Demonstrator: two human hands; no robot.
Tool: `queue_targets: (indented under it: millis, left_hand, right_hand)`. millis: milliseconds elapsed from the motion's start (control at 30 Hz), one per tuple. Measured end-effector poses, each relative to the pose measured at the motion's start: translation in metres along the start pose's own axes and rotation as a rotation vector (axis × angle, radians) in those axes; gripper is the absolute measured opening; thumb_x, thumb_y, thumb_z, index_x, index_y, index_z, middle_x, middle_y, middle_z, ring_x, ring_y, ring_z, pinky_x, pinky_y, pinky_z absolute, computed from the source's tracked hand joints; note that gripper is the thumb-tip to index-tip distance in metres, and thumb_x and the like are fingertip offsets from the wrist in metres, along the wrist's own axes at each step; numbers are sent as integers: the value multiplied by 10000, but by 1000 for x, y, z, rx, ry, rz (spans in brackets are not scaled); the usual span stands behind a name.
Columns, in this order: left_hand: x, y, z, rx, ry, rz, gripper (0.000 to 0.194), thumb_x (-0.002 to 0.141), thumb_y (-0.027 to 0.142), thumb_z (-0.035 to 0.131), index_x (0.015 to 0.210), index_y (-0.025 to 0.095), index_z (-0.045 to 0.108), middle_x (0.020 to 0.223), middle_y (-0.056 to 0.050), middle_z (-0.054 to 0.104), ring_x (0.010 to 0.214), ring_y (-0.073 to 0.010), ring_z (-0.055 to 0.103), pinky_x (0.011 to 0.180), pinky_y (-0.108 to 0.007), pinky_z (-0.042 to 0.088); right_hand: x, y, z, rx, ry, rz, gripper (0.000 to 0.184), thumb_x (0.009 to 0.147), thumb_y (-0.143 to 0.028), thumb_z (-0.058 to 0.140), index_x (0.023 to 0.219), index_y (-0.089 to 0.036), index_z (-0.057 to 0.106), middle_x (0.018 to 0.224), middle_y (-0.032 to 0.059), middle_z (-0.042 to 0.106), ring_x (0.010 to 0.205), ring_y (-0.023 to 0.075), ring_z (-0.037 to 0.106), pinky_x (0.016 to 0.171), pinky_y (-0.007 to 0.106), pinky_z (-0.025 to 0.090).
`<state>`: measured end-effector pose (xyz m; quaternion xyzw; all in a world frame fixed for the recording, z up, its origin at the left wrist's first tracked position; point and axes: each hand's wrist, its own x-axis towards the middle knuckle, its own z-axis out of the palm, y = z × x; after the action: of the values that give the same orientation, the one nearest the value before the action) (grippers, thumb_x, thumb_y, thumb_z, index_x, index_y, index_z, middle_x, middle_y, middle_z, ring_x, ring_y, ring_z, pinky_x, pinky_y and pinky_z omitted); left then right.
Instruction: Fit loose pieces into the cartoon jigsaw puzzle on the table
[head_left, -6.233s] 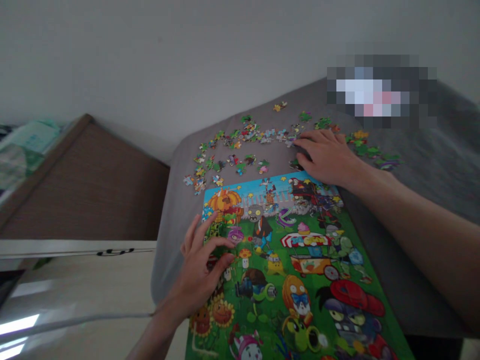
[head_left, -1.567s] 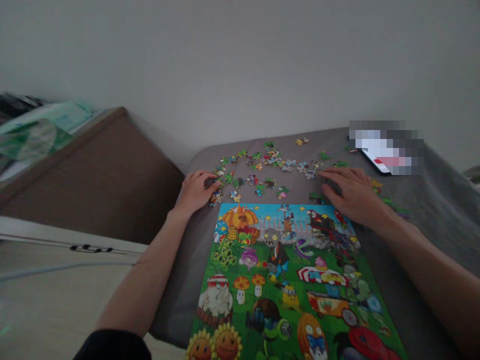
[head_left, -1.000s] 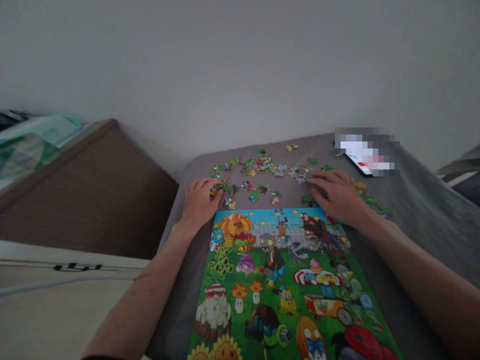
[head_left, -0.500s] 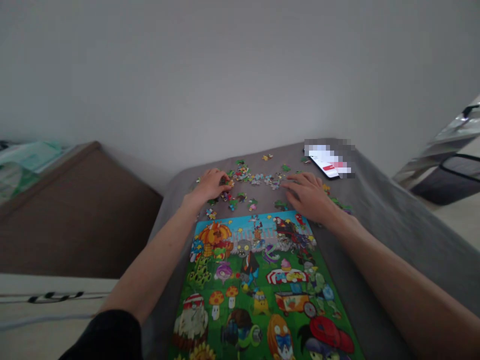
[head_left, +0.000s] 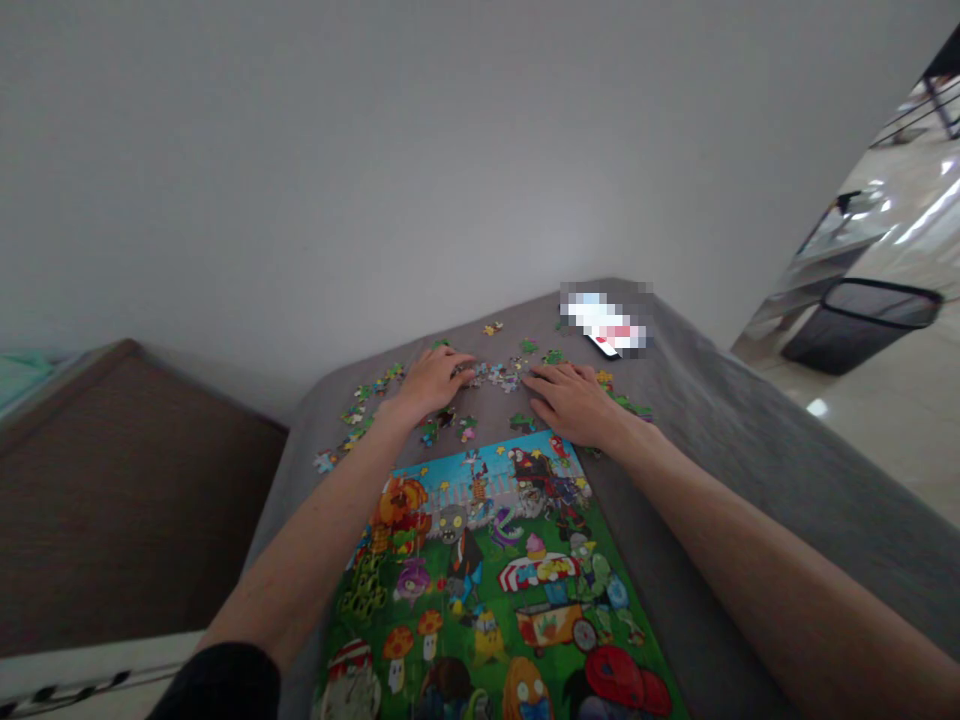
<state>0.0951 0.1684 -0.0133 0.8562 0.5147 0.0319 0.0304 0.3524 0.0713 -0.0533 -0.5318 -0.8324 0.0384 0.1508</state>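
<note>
A bright cartoon picture sheet (head_left: 495, 570) lies on a grey cloth surface (head_left: 735, 460) in front of me. Beyond its far edge, loose puzzle pieces (head_left: 495, 376) are scattered in a band. My left hand (head_left: 431, 380) rests palm down on the pieces at the left of the band, fingers stretched forward. My right hand (head_left: 570, 402) lies flat on the cloth at the right of the band, fingers spread and pointing left, with nothing in it. More pieces (head_left: 360, 410) trail off to the left of my left wrist.
A phone with a lit screen (head_left: 607, 325) lies at the far right corner of the cloth. A brown panel (head_left: 112, 500) sits to the left. A dark bin (head_left: 855, 320) stands on the glossy floor at the right. A pale wall closes the back.
My left hand has left the picture sheet and reached forward onto the scattered pieces, sliding right along them. My right hand stays flat on the cloth. The view has swung to the right.
</note>
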Motion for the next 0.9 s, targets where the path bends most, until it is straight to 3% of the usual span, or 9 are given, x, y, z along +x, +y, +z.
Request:
queue_targets:
  millis: [167, 333, 433, 500, 600, 667, 900]
  left_hand:
    - [23, 8, 2, -133, 37, -6, 183, 861, 276, 765, 1034, 214, 760, 1160, -77, 723, 1162, -271, 620, 1071, -411, 445]
    - [22, 16, -12, -306, 117, -57, 178, 924, 224, 628, 1076, 179, 709, 1000, -59, 760, 927, -206, 685, 880, -331, 520]
    - [-9, 26, -29, -388, 123, -22, 258, 975, 307, 570, 1153, 183, 709, 1084, -69, 766, 960, -196, 686, 863, -316, 519]
    - [-40, 34, -39, -427, 42, 19, 266, 971, 351, 579, 1118, 203, 744, 1046, -52, 779, 857, -175, 690, 793, -295, 524]
    - [-86, 42, -48, -525, -256, 136, 278, 960, 404, 602, 1107, 238, 769, 1064, -38, 790, 880, -173, 698, 764, -273, 514]
    - [-108, 46, -49, -555, -377, 161, 281, 963, 435, 613, 1110, 258, 774, 1089, -30, 790, 934, -177, 700, 782, -270, 504]
    - [-133, 51, -31, -581, -418, 133, 181, 950, 390, 661, 1014, 251, 757, 868, 17, 765, 744, -146, 666, 692, -255, 474]
  right_hand:
    - [-1, 0, -3, 8, -13, -3, 430, 1038, -285, 438, 1413, -193, 626, 1517, 137, 580, 1349, 359, 542, 1078, 552, 413]
    - [-1, 2, -3, 17, -27, -9, 439, 1043, -288, 418, 1421, -196, 620, 1527, 135, 568, 1355, 369, 522, 1053, 543, 420]
    - [-1, 4, -3, 17, -33, -16, 438, 1043, -292, 416, 1417, -206, 625, 1519, 131, 575, 1338, 359, 532, 1046, 527, 423]
    - [-1, 4, -3, 15, -38, -15, 441, 1043, -293, 409, 1418, -206, 625, 1519, 134, 575, 1336, 357, 532, 1043, 525, 424]
    - [-1, 3, -3, 13, -43, -13, 449, 1041, -280, 398, 1418, -199, 627, 1523, 141, 571, 1346, 358, 525, 1045, 531, 423]
    - [-1, 3, -3, 9, -47, -15, 452, 1034, -275, 404, 1420, -196, 627, 1526, 144, 568, 1352, 359, 519, 1053, 537, 416]
    - [-1, 6, -1, 16, -40, -16, 467, 1033, -294, 392, 1425, -203, 628, 1523, 155, 571, 1351, 359, 521, 1058, 560, 416]
